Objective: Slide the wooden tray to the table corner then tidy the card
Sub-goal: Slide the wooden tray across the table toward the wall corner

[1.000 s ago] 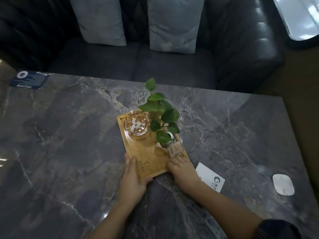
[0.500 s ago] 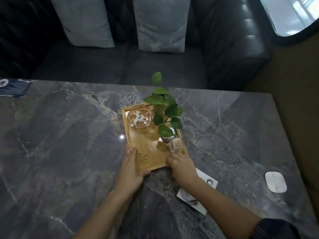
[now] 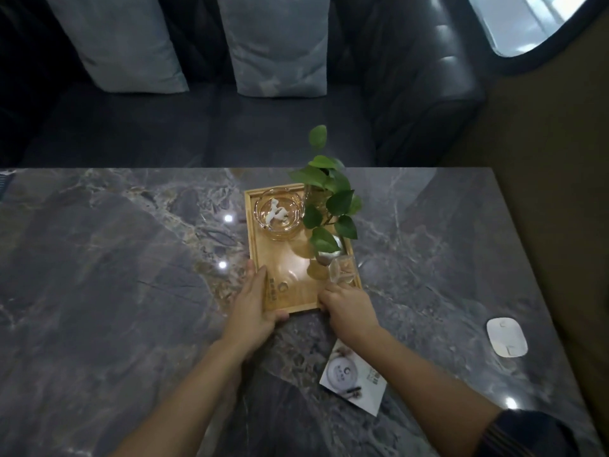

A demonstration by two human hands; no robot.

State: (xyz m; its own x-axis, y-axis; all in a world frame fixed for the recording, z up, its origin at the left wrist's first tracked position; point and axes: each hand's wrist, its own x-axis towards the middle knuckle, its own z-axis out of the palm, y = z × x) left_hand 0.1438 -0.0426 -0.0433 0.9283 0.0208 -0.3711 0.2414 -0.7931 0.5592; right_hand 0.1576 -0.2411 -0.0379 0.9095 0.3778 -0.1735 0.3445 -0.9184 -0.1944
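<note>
The wooden tray [image 3: 290, 268] lies on the dark marble table [image 3: 115, 258], its far end close to the table's far edge. It carries a glass ashtray [image 3: 278, 213], a green plant in a glass vase [image 3: 326, 206] and a small clear box [image 3: 342, 272]. My left hand [image 3: 253, 308] grips the tray's near left corner. My right hand [image 3: 349, 310] holds its near right corner. The white printed card [image 3: 352, 377] lies askew on the table below my right wrist, partly covered by my forearm.
A white oval puck [image 3: 506, 337] lies near the table's right edge. A dark leather sofa [image 3: 412, 94] with two grey cushions [image 3: 276, 44] stands just beyond the far edge. The table's far right corner [image 3: 487, 171] is right of the tray.
Both hands have pushed the tray away from me toward the far edge. The card, earlier beside my right hand, now lies behind it, under my forearm.
</note>
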